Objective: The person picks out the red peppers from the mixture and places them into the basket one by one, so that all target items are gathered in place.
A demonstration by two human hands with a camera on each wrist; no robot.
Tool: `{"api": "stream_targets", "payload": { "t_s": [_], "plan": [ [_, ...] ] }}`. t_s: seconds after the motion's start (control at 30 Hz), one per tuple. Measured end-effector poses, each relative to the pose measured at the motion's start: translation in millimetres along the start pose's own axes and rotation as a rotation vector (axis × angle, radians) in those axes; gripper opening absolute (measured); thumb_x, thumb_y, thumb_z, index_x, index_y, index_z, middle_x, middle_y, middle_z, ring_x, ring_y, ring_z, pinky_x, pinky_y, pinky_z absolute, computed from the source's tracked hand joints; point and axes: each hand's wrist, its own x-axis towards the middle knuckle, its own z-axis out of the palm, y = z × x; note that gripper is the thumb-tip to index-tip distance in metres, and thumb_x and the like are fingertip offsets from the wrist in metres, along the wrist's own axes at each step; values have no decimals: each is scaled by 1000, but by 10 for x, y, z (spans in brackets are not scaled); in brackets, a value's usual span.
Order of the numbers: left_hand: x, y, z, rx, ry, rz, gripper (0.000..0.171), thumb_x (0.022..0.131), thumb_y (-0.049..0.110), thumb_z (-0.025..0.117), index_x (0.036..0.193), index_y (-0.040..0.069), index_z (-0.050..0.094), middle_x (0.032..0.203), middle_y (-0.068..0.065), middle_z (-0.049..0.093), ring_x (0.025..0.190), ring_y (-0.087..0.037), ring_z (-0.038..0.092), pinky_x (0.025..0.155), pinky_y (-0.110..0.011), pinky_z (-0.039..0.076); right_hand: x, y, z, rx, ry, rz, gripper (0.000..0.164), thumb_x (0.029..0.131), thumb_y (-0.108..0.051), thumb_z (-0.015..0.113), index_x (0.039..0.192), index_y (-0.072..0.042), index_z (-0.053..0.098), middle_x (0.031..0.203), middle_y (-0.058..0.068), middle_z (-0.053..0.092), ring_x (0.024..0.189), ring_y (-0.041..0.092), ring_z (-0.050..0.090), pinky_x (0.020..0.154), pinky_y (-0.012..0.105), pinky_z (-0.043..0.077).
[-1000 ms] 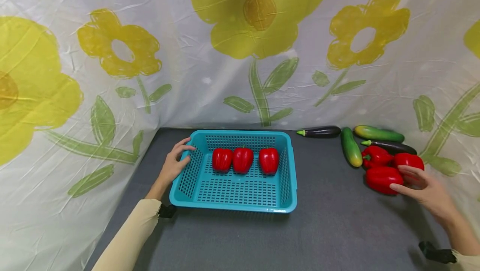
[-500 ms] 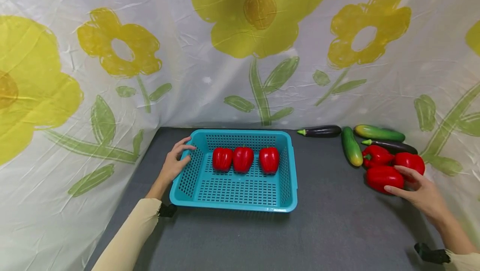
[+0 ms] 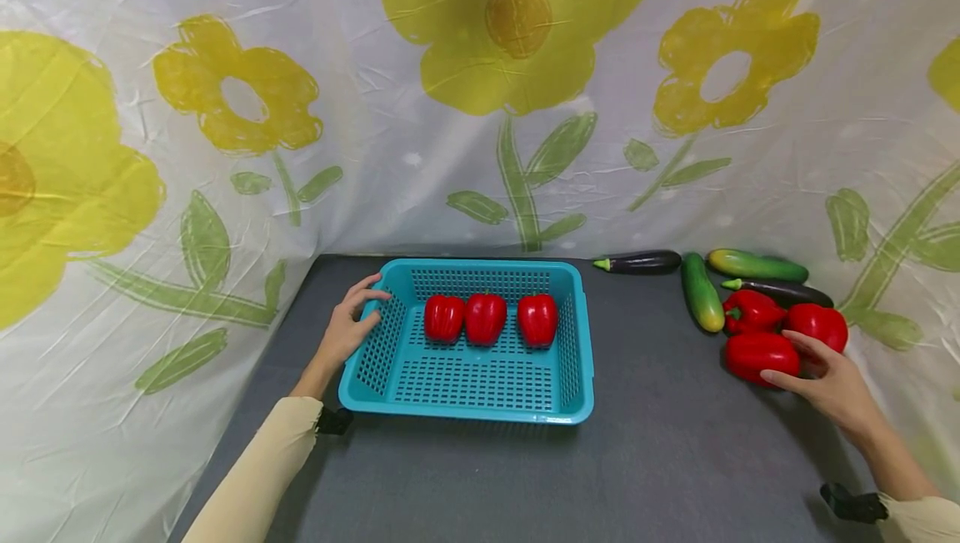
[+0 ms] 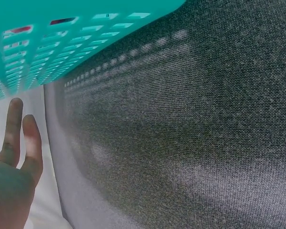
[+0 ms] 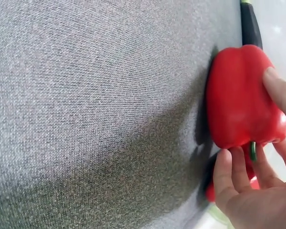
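Observation:
A turquoise plastic basket (image 3: 465, 418) with slotted walls holds three red bell peppers (image 3: 486, 319) in a row toward its back. My left hand (image 3: 347, 330) rests at the basket's left rim, its fingers loosely extended. Outside the basket's wall in the left wrist view, two of its fingers (image 4: 32, 143) show. At the right, my right hand (image 3: 832, 380) grips a red bell pepper (image 5: 240, 95) lying on its side. The thumb presses its side and the other fingers are at its stem end. Two more red bell peppers (image 3: 817, 326) lie right behind it.
Behind the peppers on the right are two green cucumbers (image 3: 703, 293) and an eggplant (image 3: 783, 293). Another eggplant (image 3: 641, 263) lies by the back edge of the dark grey table (image 3: 525, 485). A flower-printed curtain (image 3: 360, 151) hangs along the back and sides.
My right hand has shifted a little to the left, and the front red bell pepper has moved slightly left with it. The left hand and the basket have stayed in place.

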Motion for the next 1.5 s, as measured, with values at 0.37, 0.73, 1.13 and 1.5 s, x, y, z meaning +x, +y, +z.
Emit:
{"api": "stream_targets", "payload": {
  "t_s": [0.37, 0.73, 1.13, 1.5],
  "plan": [
    [-10, -283, 4, -11, 19, -5, 28, 92, -17, 52, 118, -15, 62, 153, -33, 33, 141, -52, 28, 101, -74, 25, 13, 46, 10, 47, -2, -23, 72, 87, -16, 83, 143, 8, 44, 129, 14, 57, 94, -14, 52, 73, 12, 48],
    [-28, -430, -7, -8, 25, 1, 28, 94, -4, 55, 120, -6, 65, 156, -23, 36, 143, -44, 29, 99, -73, 26, -29, -23, -25, 131, -13, 25, 69, 92, -21, 78, 148, 1, 45, 125, -14, 53, 93, -5, 57, 73, 18, 52],
    [-22, -315, 1, 4, 25, -16, 29, 93, -14, 53, 119, -11, 64, 155, -29, 34, 143, -47, 28, 102, -74, 24, -17, -136, -25, 215, 31, -42, 64, 95, -8, 72, 153, -11, 46, 129, -14, 51, 106, -1, 54, 78, 14, 50],
    [-14, 29, 4, 12, 10, -22, 27, 92, -16, 51, 117, -16, 62, 151, -35, 34, 137, -57, 29, 99, -75, 26, 21, -373, 66, 515, 17, -73, 63, 94, 4, 67, 152, -7, 45, 128, -6, 58, 103, 7, 62, 77, 20, 53]
  ]
}}
